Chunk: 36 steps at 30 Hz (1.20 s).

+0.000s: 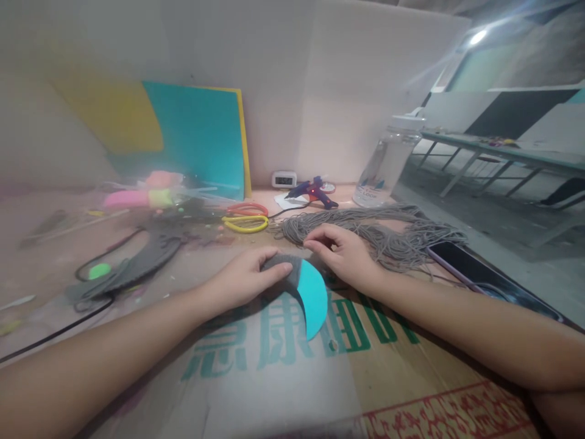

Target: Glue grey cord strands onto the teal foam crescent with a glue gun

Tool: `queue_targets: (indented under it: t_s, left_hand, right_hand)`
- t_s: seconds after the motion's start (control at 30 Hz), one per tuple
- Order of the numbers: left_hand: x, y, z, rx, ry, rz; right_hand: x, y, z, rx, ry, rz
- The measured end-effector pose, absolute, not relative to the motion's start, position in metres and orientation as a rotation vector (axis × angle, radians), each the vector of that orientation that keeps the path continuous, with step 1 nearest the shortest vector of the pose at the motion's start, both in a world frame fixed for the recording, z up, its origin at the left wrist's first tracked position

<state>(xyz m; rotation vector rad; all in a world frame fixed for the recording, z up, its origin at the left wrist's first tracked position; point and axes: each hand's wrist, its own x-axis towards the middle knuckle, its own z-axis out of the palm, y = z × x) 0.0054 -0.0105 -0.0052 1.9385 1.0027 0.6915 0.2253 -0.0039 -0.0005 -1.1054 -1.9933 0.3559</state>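
Observation:
My left hand (244, 277) lies on a crescent-shaped piece (311, 292), pressing the end that is wrapped in grey cord; the rest of the crescent is bare turquoise foam. Its fingers are curled over the grey part. My right hand (345, 250) sits just behind the crescent, fingers pinched together at the edge of a bundle of grey cord (375, 228) that spreads to the right. What the pinch holds is too small to make out. Both hands rest on a sheet of printed cardboard (292, 366).
A blue glue gun (314, 192), a small digital clock (284, 179) and a clear plastic jar (386, 161) stand at the back. Red and yellow loops (245, 218), a dark curved piece with a green dot (132, 268), turquoise and yellow foam sheets (201, 137), a phone (484, 274).

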Motion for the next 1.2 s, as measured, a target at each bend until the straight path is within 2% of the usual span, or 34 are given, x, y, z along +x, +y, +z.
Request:
queue_targets:
  t_s: [0.43,0.67,0.97,1.2]
  left_hand:
    - [0.0073,-0.0143,-0.0058,1.679,0.875,0.661]
    - [0.0057,-0.0090,-0.0068,1.731,1.097,0.891]
    - [0.0066,-0.0096,-0.0024,1.855,1.114,0.919]
    - [0.0057,-0.0094,0.0013,1.677,1.119,1.181]
  right_hand:
    - [0.2233,0.0007,-0.0030,-1.025,-2.129,0.506]
    - [0.2287,-0.0024,0.0016,-1.017,-1.793,0.677]
    - [0.2282,-0.0067,-0.0030,-1.136,-2.030,0.596]
    - [0.2290,-0.0061,-0.0016,-1.157,-2.032,0.637]
